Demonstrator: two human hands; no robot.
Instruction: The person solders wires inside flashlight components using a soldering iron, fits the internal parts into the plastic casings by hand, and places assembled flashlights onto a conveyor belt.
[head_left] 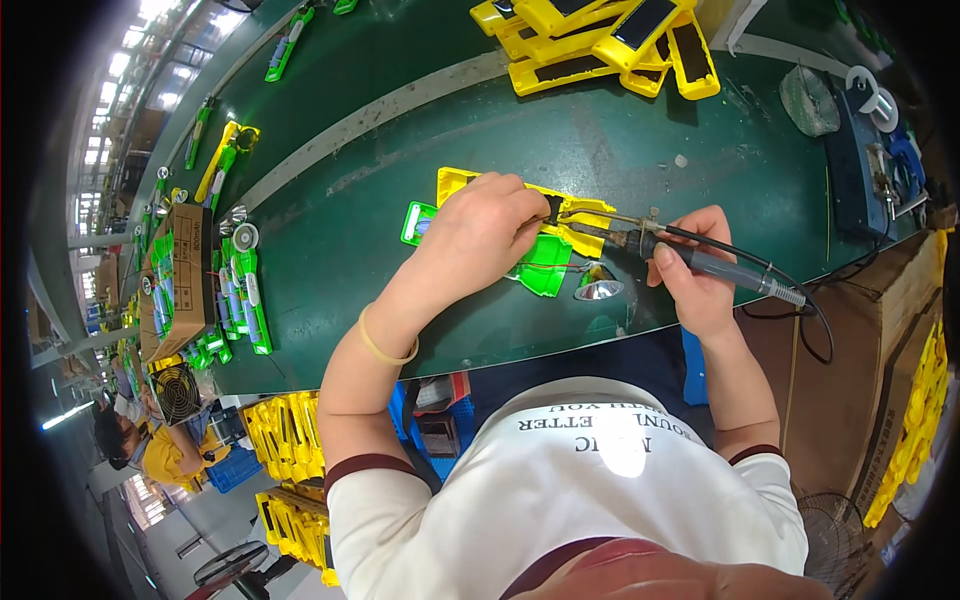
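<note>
My right hand (694, 272) grips a soldering iron (715, 265) with a thin solder feed tube clamped along it. Its tip points left to the inside of a yellow plastic housing (585, 240) on the green bench. Over that housing, my left hand (490, 230) has its fingers pinched together; what they hold, if anything, is hidden. A green plastic shell (544, 268) lies just below the yellow one, partly under my left hand. Beside it rests a shiny reflector cup (598, 284), with thin wires running to the green shell.
Yellow housings with black panels (610, 45) are piled at the far side. A blue soldering station (858, 165) with a solder spool (880, 108) stands at right. On the left, a cardboard box (190, 280) sits among green parts. A person in yellow (170, 455) works farther left.
</note>
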